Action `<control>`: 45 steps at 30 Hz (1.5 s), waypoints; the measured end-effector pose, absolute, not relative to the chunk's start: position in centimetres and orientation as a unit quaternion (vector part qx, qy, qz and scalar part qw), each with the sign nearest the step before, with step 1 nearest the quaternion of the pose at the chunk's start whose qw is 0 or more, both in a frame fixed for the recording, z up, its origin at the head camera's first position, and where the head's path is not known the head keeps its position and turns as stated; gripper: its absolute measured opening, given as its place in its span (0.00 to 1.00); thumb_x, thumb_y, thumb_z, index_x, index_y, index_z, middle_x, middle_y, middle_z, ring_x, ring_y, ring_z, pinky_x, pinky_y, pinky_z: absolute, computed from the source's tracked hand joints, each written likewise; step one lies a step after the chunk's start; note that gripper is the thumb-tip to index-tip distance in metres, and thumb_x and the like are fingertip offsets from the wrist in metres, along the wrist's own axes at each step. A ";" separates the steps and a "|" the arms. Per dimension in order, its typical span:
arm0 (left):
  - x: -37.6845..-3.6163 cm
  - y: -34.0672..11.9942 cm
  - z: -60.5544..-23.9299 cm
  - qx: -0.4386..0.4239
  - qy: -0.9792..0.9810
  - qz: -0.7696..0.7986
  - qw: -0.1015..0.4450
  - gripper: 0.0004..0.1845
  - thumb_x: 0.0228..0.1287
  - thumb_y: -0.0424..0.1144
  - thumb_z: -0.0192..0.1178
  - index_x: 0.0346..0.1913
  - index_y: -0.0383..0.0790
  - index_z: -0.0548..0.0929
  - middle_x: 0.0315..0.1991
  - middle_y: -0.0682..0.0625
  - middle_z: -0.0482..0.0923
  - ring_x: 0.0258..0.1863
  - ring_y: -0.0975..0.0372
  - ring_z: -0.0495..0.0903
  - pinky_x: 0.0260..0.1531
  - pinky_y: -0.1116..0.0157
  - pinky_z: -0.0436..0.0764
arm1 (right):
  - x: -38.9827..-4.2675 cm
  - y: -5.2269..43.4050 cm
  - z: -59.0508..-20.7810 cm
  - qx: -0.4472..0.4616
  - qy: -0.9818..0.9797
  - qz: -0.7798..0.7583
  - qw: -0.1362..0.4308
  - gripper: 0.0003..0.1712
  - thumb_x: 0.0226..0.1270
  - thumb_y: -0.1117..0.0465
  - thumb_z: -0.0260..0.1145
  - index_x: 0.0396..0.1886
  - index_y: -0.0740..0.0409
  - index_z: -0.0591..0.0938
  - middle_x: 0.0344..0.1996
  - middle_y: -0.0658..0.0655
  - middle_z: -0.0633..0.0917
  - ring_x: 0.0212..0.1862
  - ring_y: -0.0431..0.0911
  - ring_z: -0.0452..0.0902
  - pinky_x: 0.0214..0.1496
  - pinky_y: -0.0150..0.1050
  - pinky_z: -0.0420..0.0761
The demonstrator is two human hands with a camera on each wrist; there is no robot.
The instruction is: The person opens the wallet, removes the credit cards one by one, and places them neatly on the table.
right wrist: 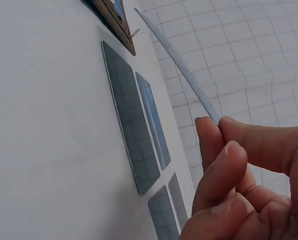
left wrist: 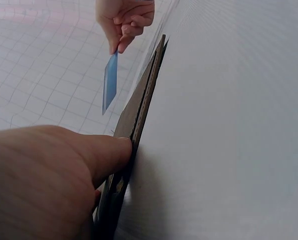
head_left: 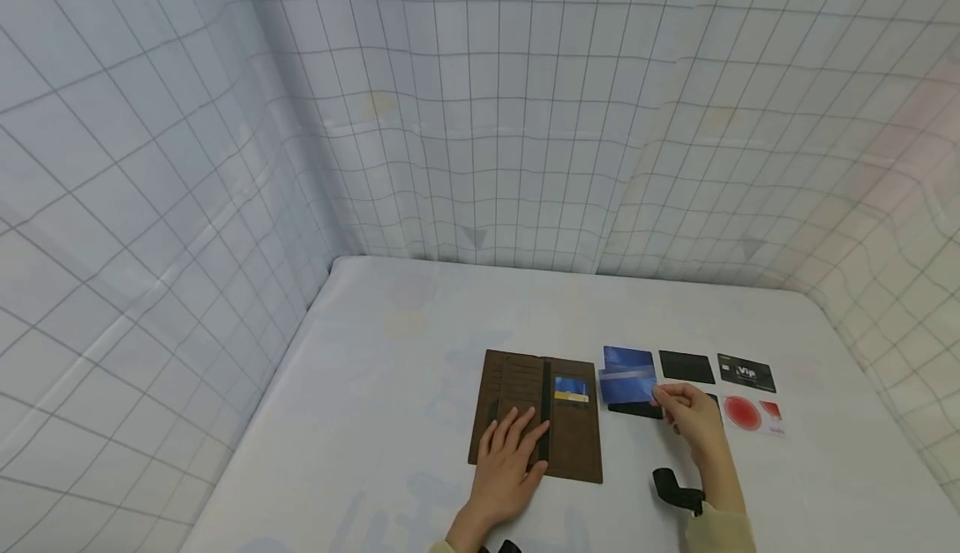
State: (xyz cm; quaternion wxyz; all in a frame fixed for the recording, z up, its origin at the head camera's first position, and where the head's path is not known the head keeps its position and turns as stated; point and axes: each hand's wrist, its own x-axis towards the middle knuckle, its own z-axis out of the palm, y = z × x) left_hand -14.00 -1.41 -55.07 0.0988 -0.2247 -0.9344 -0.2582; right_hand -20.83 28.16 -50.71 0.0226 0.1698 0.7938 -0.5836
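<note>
Low in the head view, left hand (head_left: 512, 459) lay flat, fingers straight and spread, pressing down on the left half of the open brown wallet (head_left: 577, 440) near the bottom centre of the frame. From the left wrist view, thumb (left wrist: 101, 155) rested against the wallet's edge, nothing gripped. To the right of it, right hand (head_left: 693, 420) pinched a blue card (head_left: 628, 385) between thumb and fingertips, other fingers curled in; card lifted off the white table (head_left: 390, 386), tilted, hovering just right of the wallet. Seen edge-on in the right wrist view, a thin strip running up to the upper centre of the frame from the fingertips (right wrist: 208, 131).

Inside the wallet's right half, another blue card with a yellow strip (head_left: 571, 390) sat in a slot. Under the held card, a black card (head_left: 633, 409) lay flat, partly covered. Further right, a white card with a red circle (head_left: 752, 415). Beyond, toward the middle of the frame, a row: blue card on the table (head_left: 627, 357), plain black card (head_left: 686, 367), black VIP card (head_left: 746, 372). Behind all, gridded white cloth wall (head_left: 480, 120).
</note>
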 end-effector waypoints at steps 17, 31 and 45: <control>-14.1 -1.4 -54.6 -0.218 -0.934 -0.271 0.085 0.23 0.69 0.45 0.52 0.66 0.47 0.70 0.69 0.48 0.60 0.69 0.50 0.53 0.62 0.45 0.52 | -16.3 28.9 -52.2 0.213 0.796 -0.565 0.052 0.20 0.63 0.56 0.66 0.41 0.71 0.78 0.22 0.51 0.84 0.19 0.43 0.71 0.18 0.34 0.66; -14.0 -1.5 -54.7 -0.220 -0.933 -0.271 0.090 0.23 0.70 0.46 0.50 0.66 0.47 0.71 0.68 0.47 0.61 0.69 0.50 0.53 0.61 0.45 0.52 | -15.2 28.1 -51.8 0.221 0.842 -0.490 0.056 0.17 0.63 0.58 0.64 0.37 0.71 0.75 0.19 0.52 0.81 0.19 0.44 0.73 0.21 0.37 0.73; -14.0 -1.5 -54.5 -0.222 -0.931 -0.275 0.092 0.23 0.68 0.44 0.52 0.65 0.47 0.71 0.68 0.47 0.61 0.68 0.50 0.54 0.61 0.45 0.52 | -15.2 27.7 -51.8 0.224 0.862 -0.453 0.049 0.17 0.64 0.57 0.64 0.37 0.71 0.75 0.18 0.53 0.78 0.18 0.43 0.71 0.21 0.34 0.73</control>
